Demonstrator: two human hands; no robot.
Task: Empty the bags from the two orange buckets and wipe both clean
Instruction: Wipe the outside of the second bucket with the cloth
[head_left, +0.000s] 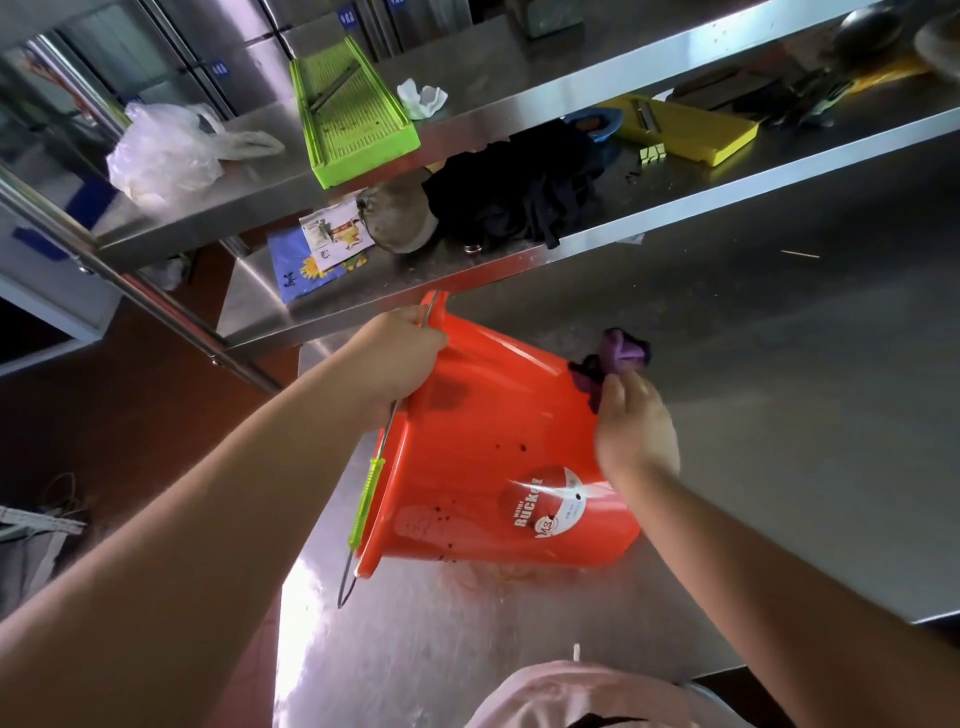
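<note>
Head view: my left hand grips the rim of the shiny orange plastic bucket, which lies tipped on its side on the steel table. I see no bag on it. My right hand presses a crumpled purple cloth on its outside. Dark spots remain, so wiping seems unfinished. I cannot see the second bucket.

"Bucket" in white on round sticker, side of orange bucket, smaller print unreadable
</note>
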